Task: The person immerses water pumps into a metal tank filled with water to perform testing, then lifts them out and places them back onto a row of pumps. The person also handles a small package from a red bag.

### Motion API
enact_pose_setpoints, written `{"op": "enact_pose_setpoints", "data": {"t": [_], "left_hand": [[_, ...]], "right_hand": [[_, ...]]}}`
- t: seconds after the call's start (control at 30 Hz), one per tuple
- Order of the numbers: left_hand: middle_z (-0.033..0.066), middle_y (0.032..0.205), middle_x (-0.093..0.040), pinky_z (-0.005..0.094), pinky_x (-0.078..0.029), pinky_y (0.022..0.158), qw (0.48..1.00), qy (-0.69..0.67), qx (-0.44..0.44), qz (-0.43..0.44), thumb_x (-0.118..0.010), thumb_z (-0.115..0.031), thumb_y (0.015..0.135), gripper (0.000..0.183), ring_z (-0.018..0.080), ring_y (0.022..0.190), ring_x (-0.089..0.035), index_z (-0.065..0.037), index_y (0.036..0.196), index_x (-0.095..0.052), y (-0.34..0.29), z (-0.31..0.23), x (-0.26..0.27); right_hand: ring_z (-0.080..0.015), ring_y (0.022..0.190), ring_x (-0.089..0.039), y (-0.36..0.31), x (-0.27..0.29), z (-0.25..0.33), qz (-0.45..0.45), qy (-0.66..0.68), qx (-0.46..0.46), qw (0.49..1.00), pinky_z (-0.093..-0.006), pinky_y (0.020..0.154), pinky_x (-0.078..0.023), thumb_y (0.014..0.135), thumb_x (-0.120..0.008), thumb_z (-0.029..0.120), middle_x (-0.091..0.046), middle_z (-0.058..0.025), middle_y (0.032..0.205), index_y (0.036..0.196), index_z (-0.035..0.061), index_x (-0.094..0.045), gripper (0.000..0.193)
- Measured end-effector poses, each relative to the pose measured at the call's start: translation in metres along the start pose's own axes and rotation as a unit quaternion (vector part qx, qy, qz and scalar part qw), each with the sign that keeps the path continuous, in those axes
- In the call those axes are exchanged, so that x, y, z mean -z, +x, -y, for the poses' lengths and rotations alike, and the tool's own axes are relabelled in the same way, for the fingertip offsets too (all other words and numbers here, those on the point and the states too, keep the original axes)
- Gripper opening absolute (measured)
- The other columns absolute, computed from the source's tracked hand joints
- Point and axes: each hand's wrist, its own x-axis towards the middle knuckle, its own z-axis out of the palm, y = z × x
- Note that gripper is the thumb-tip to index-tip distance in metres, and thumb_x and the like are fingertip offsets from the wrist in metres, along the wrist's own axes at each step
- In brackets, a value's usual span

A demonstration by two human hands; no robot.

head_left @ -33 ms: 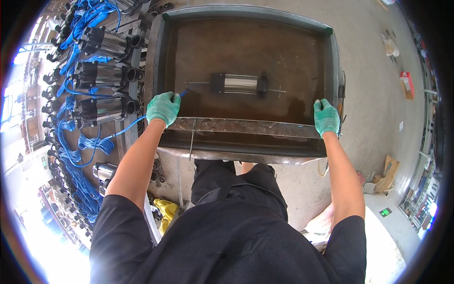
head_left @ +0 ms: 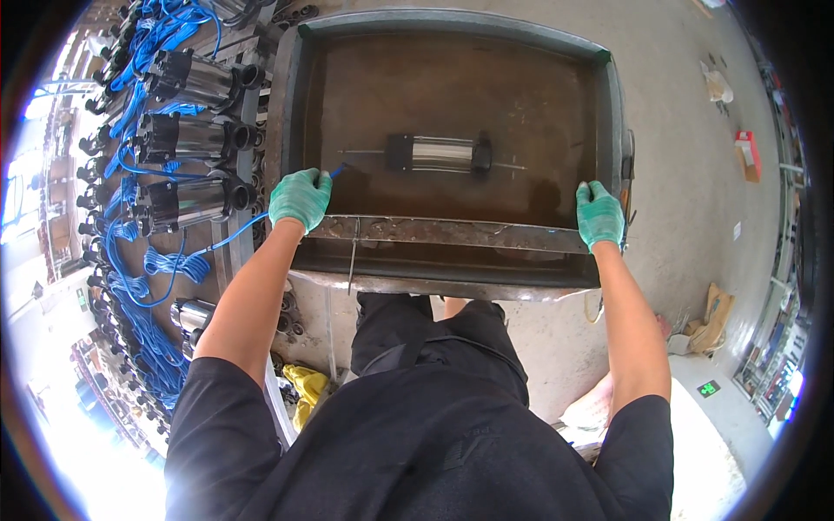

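Note:
A rectangular metal tank holding brownish water stands in front of me. In its middle lies a pump with a shiny steel barrel and black ends, apparently under the water. My left hand, in a green glove, is closed at the tank's left wall, and a blue cable runs through it, coming out past the thumb into the tank. The hidden fingers keep me from seeing how firmly they hold it. Gloved in green too, my right hand is curled over the right wall, thumb on the inner side.
A metal crossbar spans the tank's near part, with a thin rod hanging from it. Several similar pumps with coiled blue cables line the left side. A red box and brown cardboard lie on the floor at right.

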Motion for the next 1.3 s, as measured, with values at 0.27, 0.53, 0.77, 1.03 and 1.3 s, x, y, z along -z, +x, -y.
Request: {"op": "enact_pose_setpoints", "data": {"t": [0.27, 0.53, 0.77, 1.03, 1.3], "left_hand": [[0.0158, 0.106, -0.072, 0.0497, -0.053, 0.090, 1.000, 0.007, -0.007, -0.005, -0.050, -0.040, 0.100, 0.035, 0.0405, 0.103, -0.066, -0.012, 0.101, -0.071, 0.001, 0.002, -0.003], [0.0132, 0.116, -0.066, 0.0467, -0.052, 0.091, 0.992, -0.049, -0.071, -0.093, -0.059, -0.028, 0.097, 0.024, 0.0382, 0.106, -0.064, -0.011, 0.111, -0.068, -0.001, 0.011, -0.014], [0.0171, 0.115, -0.066, 0.0481, -0.048, 0.099, 0.978, 0.003, -0.167, -0.124, -0.065, -0.023, 0.091, 0.030, 0.0394, 0.112, -0.059, -0.006, 0.116, -0.068, 0.027, -0.009, -0.005], [0.0160, 0.107, -0.070, 0.0383, -0.053, 0.086, 0.967, -0.159, -0.155, 0.125, -0.067, -0.024, 0.094, 0.029, 0.0286, 0.091, -0.068, -0.006, 0.117, -0.062, 0.021, -0.188, -0.045], [0.0073, 0.095, -0.066, 0.0374, -0.061, 0.066, 0.889, -0.362, 0.039, 0.278, -0.064, -0.019, 0.099, 0.021, 0.0195, 0.081, -0.069, -0.006, 0.113, -0.056, 0.039, -0.264, -0.084]], "right_hand": [[-0.0471, 0.101, -0.065, 0.003, 0.003, 0.003, 0.014, -0.003, -0.002, 1.000, -0.0542, 0.088, -0.051, 0.101, -0.047, 0.044, -0.070, -0.0243, 0.106, 0.109, 0.0088, -0.068, 0.042], [-0.0471, 0.099, -0.065, 0.005, -0.001, -0.002, 0.008, 0.005, -0.004, 1.000, -0.0545, 0.087, -0.052, 0.102, -0.047, 0.044, -0.071, -0.0232, 0.105, 0.110, 0.0110, -0.068, 0.040], [-0.0442, 0.097, -0.067, 0.001, 0.007, 0.007, 0.051, 0.007, -0.033, 0.998, -0.0544, 0.086, -0.052, 0.102, -0.046, 0.044, -0.072, -0.0216, 0.100, 0.104, 0.0108, -0.066, 0.039], [-0.0409, 0.098, -0.068, 0.004, 0.015, -0.001, 0.063, 0.045, -0.035, 0.996, -0.0518, 0.087, -0.053, 0.102, -0.046, 0.039, -0.072, -0.0185, 0.104, 0.102, 0.0097, -0.067, 0.036], [-0.0377, 0.100, -0.068, 0.004, 0.012, -0.008, 0.061, 0.098, -0.026, 0.993, -0.0499, 0.089, -0.054, 0.103, -0.043, 0.036, -0.072, -0.0154, 0.106, 0.107, 0.0094, -0.066, 0.036]]}}
